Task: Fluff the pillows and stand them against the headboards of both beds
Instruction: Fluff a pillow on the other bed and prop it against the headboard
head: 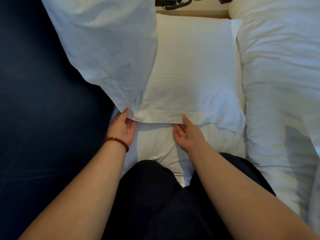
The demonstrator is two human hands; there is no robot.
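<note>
Headboard point(43, 101), dark blue and padded, fills the area left of the flat pillow point(190, 66). Duvet point(280, 84) lies bunched to that pillow's right. A second pillow point(103, 49) leans on the headboard and overlaps the flat pillow's left edge; it appears already stood up. The flat pillow lies on the sheet point(155, 144), not yet raised. Left hand point(122, 129) and right hand point(187, 134) meet its near hem, thumbs touching cloth, fingers loose and unclosed, probably readying a lift. A telephone point(173, 2) sits beyond the pillow.
</note>
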